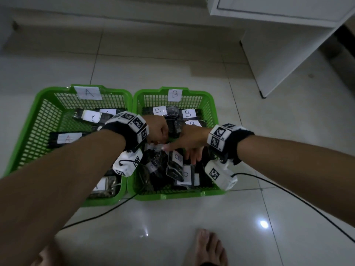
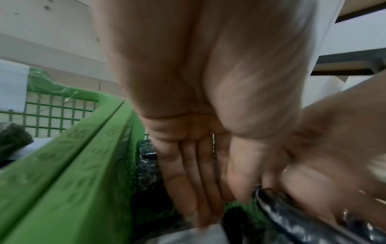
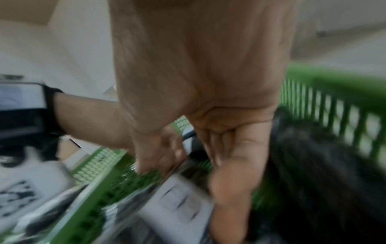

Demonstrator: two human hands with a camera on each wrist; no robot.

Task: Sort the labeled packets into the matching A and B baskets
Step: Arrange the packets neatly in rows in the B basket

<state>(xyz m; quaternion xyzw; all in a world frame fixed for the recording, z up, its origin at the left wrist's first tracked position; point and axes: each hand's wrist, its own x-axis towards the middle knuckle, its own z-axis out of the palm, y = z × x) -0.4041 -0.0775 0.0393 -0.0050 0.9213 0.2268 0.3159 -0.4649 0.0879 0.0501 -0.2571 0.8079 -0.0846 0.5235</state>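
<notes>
Green plastic walls of the B basket (image 1: 209,112) enclose both hands. The left hand (image 1: 156,129) is extended with fingers pressed together. The right hand (image 1: 189,140) is seen spread over the dark packets (image 1: 173,167), perhaps pinching one; blur obscures this.

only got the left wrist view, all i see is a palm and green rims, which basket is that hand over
Observer: The left hand is over the B basket, just past the side that meets the A basket.
Operator: is the other hand in there too
Observer: Yes, the right hand reaches into the same basket, its fingers stretched out onto the packets.
Operator: any wrong letters in b
Observer: The far packet and its neighbours read B. The nearer labels are turned or covered, so I cannot be sure of them.
</notes>
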